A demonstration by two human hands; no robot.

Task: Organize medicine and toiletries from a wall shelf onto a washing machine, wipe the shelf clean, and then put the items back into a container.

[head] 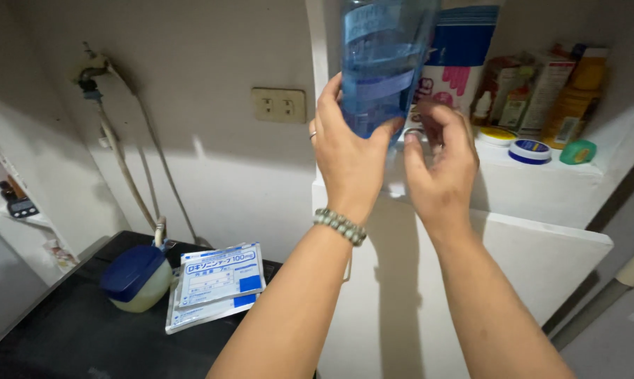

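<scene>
My left hand [345,151] grips the lower part of a tall clear blue bottle [384,56], held up in front of a white shelf [542,179]. A bead bracelet is on that wrist and a ring on one finger. My right hand [440,165] is just to the right of the bottle's base, fingers curled at the shelf edge, and I cannot tell what, if anything, it holds. The bottle's top is cut off by the frame.
The shelf holds a white and blue package with pink gloves pictured [457,63], cartons [535,88], small round tins [530,150] and a green cap [578,151]. Below left, a dark surface [64,337] carries a blue-lidded jar [136,278] and white sachets [219,281]. A wall socket [279,104] and hoses are behind.
</scene>
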